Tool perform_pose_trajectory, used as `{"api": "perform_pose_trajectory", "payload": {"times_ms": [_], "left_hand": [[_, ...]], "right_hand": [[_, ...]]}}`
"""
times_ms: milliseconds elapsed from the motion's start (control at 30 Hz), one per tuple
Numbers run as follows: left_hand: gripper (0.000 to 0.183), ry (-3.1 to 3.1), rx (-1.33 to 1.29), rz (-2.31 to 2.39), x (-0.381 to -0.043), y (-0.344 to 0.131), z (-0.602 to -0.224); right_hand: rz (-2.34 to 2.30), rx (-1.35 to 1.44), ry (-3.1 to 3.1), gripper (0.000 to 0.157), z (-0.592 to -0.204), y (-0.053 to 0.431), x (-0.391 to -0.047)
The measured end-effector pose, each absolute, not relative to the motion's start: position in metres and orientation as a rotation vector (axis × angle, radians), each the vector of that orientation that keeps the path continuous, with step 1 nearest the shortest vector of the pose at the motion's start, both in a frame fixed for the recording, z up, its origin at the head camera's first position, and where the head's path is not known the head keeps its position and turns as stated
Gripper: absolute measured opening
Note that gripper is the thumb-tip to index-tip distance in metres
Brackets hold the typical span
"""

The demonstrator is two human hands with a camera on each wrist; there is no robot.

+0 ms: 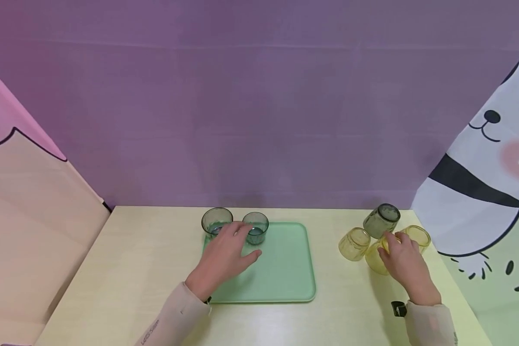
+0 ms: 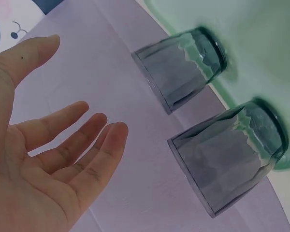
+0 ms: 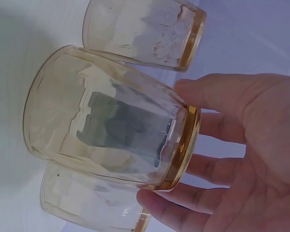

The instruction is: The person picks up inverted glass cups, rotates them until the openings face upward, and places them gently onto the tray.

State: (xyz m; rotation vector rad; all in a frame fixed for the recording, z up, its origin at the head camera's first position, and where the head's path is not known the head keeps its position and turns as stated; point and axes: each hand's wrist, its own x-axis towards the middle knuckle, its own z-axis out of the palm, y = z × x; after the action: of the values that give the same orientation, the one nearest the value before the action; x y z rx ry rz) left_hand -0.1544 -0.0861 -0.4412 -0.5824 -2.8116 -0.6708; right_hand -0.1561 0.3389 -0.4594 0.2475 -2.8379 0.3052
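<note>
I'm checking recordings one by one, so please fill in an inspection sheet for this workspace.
Surface: pale table, with a green tray on it.
Job's things: two dark glasses upright on the tray; another dark glass and three yellow glasses upside down at right.
Clutter: nothing seen.
Hands: left hand by the tray's glasses, holding nothing; right hand with thumb and fingers round the base of the front yellow glass.
Cables: nothing seen.
Surroundings: purple cloth behind, panda-print cloth right, pink-and-peach cloth left.
</note>
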Motion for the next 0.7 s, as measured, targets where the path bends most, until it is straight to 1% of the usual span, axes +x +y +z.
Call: {"api": "perform_pose_trajectory", "payload": {"times_ms": [200,433,700], "left_hand": [[0.058,-2.806,-0.59,-0.684,-0.144,-0.088,-0.447],[0.056,-2.81,-0.582,-0.714,-0.138,-0.092,-0.451],[0.056,-2.844,-0.51,-0.839,-0.131,-0.097,-0.454]], "right_hand": [[0.302,0.287,-2.826,0.037,-0.459,0.341,-0.156],[0.309,0.31,-2.803,0.039,-0.46,0.344,-0.156],[0.348,0.345,-2.824,0.04,-0.456,0.342,-0.149]]}}
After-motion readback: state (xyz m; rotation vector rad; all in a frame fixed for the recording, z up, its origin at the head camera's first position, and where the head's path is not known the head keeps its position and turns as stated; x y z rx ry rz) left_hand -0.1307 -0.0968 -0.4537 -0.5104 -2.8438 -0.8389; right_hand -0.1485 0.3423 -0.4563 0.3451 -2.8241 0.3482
